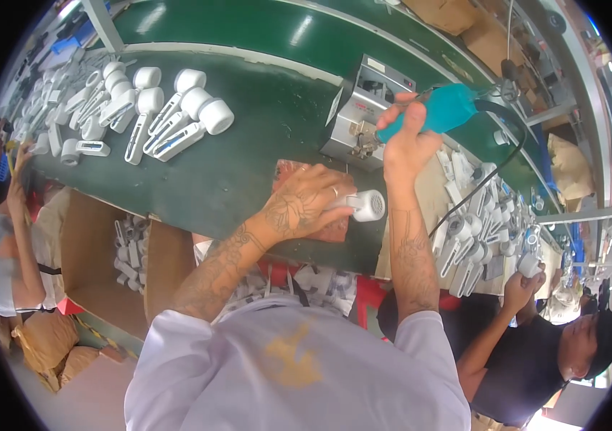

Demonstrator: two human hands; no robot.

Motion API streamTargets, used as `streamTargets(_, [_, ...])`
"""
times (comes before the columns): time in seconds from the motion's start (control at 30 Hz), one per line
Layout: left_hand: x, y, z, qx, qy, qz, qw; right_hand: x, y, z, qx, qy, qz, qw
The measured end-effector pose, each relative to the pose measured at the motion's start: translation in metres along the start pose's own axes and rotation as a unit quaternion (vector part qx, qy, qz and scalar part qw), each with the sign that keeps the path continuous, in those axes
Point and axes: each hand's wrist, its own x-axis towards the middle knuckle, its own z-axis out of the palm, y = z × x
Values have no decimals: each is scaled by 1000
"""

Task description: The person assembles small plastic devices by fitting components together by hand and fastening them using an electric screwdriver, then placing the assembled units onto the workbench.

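Observation:
My right hand [408, 140] is wrapped round a teal electric screwdriver [451, 106]. The driver's tip points left and down, to the front of a grey metal box, seemingly a screw feeder [363, 108]. My left hand [307, 200] is closed over a white handheld device with a round, perforated head [369, 205]. That device lies on a reddish pad [331, 231] on the green bench, its head sticking out right of my fingers. Most of its handle is hidden under my left hand.
Many similar white devices [194, 108] lie at the far left of the bench. More lie in a tray [474, 237] at right. A cardboard box [105, 244] holds white parts. The driver's black cable [514, 144] loops past my right arm. A co-worker [528, 345] handles a white part at right; another person [15, 244] stands left.

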Motion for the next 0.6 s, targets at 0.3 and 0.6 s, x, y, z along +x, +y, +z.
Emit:
streamTargets(0.3, [4,-2,0,-3,1,-25,1000,-8,11,-1,-13,-36,-28,999])
streamTargets(0.6, [4,-2,1,-12,-27,-63,998,-49,-37,-16,73,-10,92,993])
